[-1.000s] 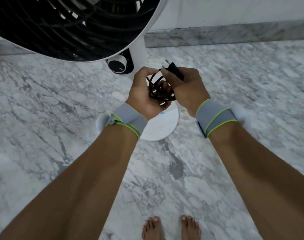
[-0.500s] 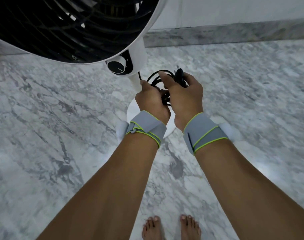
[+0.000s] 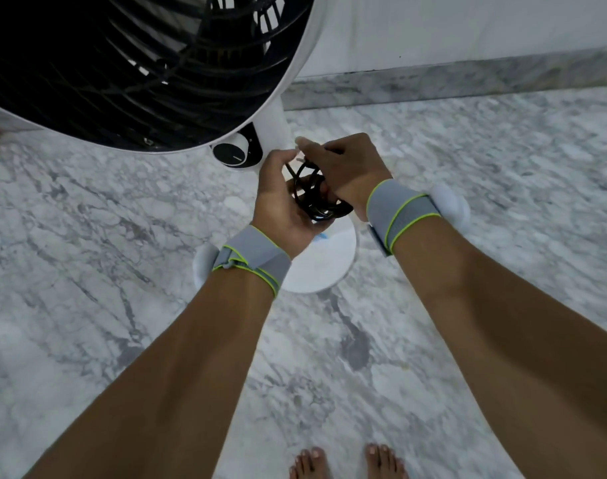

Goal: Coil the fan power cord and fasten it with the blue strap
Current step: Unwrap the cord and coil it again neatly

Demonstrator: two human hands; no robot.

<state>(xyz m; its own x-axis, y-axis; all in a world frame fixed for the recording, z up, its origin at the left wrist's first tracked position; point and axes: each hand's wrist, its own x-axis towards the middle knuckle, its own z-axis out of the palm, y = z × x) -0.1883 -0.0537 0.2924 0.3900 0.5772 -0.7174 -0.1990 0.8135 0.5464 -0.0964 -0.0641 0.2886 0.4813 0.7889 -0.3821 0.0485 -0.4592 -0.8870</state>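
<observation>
Now both hands closed on cord (image 3: 316,198): left hand (image 3: 281,205) cups coil, right hand (image 3: 347,171) at its 2 o'clock pinching loops. Coil above base (image 3: 326,264). Strap (image 3: 321,236) glimpsed at 6 o'clock. Advice: keep loops bunched tight, wrap strap snugly around bundle's middle.

Left hand (image 3: 281,198); right hand (image 3: 347,171); both clenched

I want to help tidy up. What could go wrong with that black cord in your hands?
The cord is bunched in loose loops between the left hand and right hand, so a loop might slip out and uncoil. Nothing blue shows around the bundle yet. Pulling hard might also tug the fan standing close above.
</observation>
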